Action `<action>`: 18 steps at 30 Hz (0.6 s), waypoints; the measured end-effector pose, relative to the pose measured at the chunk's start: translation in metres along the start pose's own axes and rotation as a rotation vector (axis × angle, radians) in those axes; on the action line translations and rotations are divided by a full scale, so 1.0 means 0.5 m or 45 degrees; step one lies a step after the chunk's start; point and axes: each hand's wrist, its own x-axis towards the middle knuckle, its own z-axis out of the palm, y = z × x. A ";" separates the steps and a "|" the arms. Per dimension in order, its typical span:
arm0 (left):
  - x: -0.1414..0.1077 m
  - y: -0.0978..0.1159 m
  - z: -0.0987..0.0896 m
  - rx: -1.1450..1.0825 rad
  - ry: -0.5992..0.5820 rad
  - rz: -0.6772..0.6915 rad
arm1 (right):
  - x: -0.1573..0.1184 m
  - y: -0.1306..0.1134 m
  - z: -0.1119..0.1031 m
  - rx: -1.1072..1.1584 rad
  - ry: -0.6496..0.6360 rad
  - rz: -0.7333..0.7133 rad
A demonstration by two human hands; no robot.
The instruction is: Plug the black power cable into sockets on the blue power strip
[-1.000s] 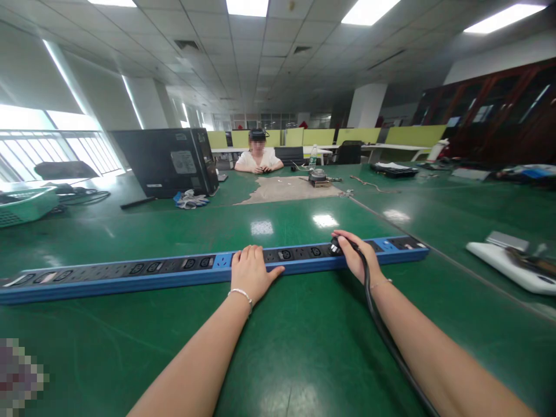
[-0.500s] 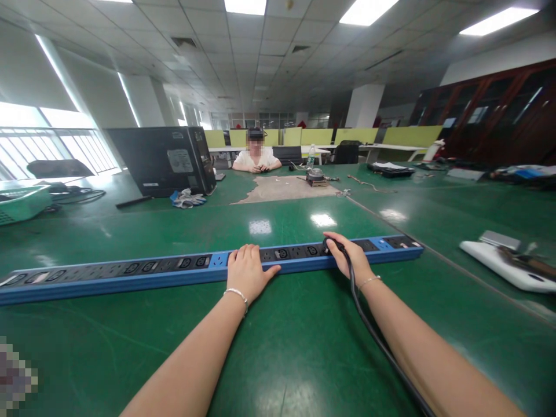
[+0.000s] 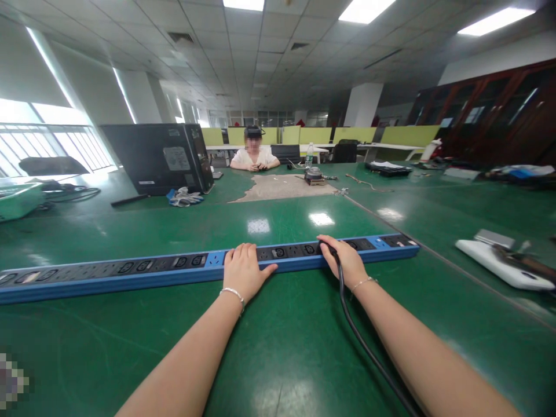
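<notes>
A long blue power strip (image 3: pixel 108 282) with black socket faces lies across the green table. Near its middle, my left hand (image 3: pixel 242 271) grips it from above, fingers over the top and thumb stretched along the near edge. Further right along the strip, my right hand (image 3: pixel 350 265) is closed around a black plug (image 3: pixel 326 245), which is against the socket face. Fingers hide most of the plug, so how deep it sits cannot be made out. From it a black cable (image 3: pixel 357 333) runs down past my right wrist to the bottom edge.
A black computer case (image 3: pixel 156 156) stands at the back left, with gloves (image 3: pixel 185 197) beside it and a green basket (image 3: pixel 19 200) further left. A white device (image 3: pixel 490 263) lies at the right. Across the table sits a person (image 3: pixel 255 153) near a bottle (image 3: pixel 310 155).
My right hand has shifted slightly left and down with the plug, which looks lower against the strip. My left hand keeps its place on the strip. The view has moved a little.
</notes>
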 end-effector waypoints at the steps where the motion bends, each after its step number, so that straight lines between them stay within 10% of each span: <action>1: 0.000 0.000 0.000 -0.001 -0.001 -0.002 | -0.001 0.001 0.003 0.002 0.017 0.007; 18: -0.001 -0.002 0.001 0.022 0.033 0.014 | 0.001 -0.006 0.027 0.103 0.239 0.293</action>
